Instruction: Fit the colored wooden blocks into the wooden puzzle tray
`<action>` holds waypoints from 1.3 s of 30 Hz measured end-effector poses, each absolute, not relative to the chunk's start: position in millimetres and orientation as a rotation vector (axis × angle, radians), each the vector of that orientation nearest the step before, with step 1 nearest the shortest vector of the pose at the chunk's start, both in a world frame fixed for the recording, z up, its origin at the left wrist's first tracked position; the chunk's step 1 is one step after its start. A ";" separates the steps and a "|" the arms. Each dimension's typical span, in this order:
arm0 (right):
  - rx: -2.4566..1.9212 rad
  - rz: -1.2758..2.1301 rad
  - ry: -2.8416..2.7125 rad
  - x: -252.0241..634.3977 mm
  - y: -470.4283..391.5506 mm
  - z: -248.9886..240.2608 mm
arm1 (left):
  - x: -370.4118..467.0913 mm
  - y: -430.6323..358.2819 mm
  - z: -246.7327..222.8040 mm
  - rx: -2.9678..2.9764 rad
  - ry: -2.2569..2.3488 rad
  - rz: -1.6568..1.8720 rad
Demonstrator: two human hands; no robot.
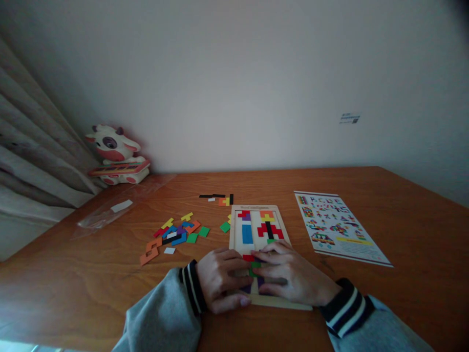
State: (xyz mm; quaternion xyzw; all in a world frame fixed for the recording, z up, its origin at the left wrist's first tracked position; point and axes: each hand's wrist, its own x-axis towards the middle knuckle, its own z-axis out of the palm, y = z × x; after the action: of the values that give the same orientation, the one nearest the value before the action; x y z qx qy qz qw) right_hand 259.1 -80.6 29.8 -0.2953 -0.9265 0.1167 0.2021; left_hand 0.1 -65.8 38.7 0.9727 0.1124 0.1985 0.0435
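Observation:
A wooden puzzle tray [284, 304] lies flat with colored block pieces in it. My left hand [223, 277] rests over the tray's lower left edge, its fingers stretched out toward a green piece [255, 268]. From the other side, my right hand [289, 273] spreads its fingers over the lower part, fingertips at the same green piece and a red piece [248, 257]. Neither hand visibly grips anything. Further up in the tray are a blue piece [247, 234], a black piece [268, 229] between red ones, and an orange piece [266, 214]. My hands hide part of the lower pieces.
Loose colored pieces [179, 238] lie heaped left of the tray, with black strips [219, 196] behind it. A printed pattern sheet [342, 227] lies to the right. Clear plastic wrapping [98, 217] and a cow-shaped toy keyboard [119, 164] are at the far left, near a curtain [40, 142].

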 end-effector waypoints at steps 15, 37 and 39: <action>-0.856 0.393 -2.587 259.7 -81.2 33.7 | -1.7 -73.4 29.1 2.982 0.259 0.793; -0.866 0.378 -2.600 261.8 -80.1 30.7 | -4.7 -82.3 43.5 2.833 0.346 0.452; -0.862 0.367 -2.599 262.2 -80.1 29.9 | -3.6 -82.5 45.2 2.803 0.341 0.446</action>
State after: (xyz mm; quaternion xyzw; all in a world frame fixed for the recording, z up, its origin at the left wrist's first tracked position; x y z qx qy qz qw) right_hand 262.2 -80.1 29.9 -0.3063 -0.9240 0.1305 0.1882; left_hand -3.6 -82.5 45.2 0.9708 0.1179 0.1543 0.1408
